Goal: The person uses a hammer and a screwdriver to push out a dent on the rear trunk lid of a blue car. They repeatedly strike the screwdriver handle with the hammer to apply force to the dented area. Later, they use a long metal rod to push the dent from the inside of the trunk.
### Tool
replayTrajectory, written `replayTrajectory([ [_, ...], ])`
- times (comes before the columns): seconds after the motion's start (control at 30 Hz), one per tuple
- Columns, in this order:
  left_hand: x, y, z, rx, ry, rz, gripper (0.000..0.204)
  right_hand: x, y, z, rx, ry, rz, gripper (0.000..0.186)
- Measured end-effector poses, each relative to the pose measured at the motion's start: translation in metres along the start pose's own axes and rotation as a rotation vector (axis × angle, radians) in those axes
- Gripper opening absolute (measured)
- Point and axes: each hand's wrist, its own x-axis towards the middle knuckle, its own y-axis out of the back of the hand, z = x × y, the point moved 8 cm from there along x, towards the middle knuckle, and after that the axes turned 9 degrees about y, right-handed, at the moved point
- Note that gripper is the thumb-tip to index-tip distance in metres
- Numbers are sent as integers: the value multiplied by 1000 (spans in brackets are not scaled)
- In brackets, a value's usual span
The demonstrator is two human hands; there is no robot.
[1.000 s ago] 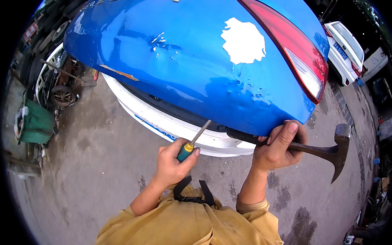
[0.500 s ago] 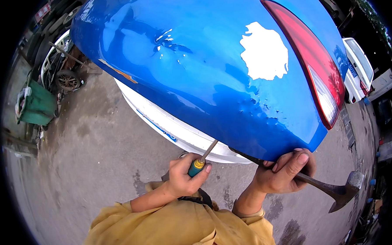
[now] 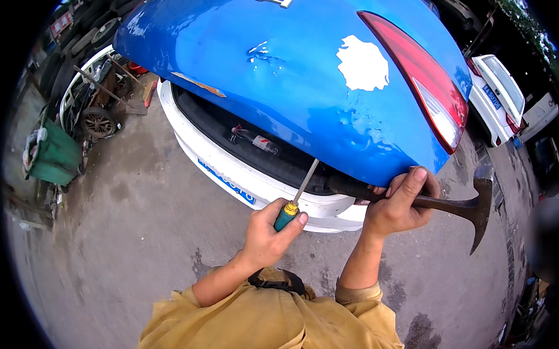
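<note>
Evidently, the left grip [image 3: 268, 235] clasps a screwdriver [image 3: 291, 208] jutting beyond it, the right grip [image 3: 396, 210] a hammer [image 3: 449, 207] crosswise.

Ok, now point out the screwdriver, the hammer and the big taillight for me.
Screwdriver [image 3: 291, 208]: head view, on its yellow collar.
Hammer [image 3: 450, 206]: head view, on the bare stretch of its shaft.
Big taillight [image 3: 425, 77]: head view, on its red lens.
</note>
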Motion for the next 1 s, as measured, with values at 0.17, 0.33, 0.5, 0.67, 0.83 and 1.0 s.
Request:
replayTrajectory([
  [0.17,6,-4,3,50,7,58,27,-1,1,2,11,-9,-13,20],
  [0.33,4,-1,3,175,-173,189,17,-7,3,2,115,-55,-16,21],
  [0.5,4,-3,36,156,-205,155,17,19,-12,-13,90,-74,-93,21],
  [0.67,6,-1,42,147,-245,161,20,23,-14,-42,-194,-76,-435,22],
  [0.83,7,2,45,50,-258,142,19,-8,-28,-96,-625,246,-617,24],
  [1.0,7,0,34,21,-220,78,20,-21,-59,-106,-831,533,-628,33],
])
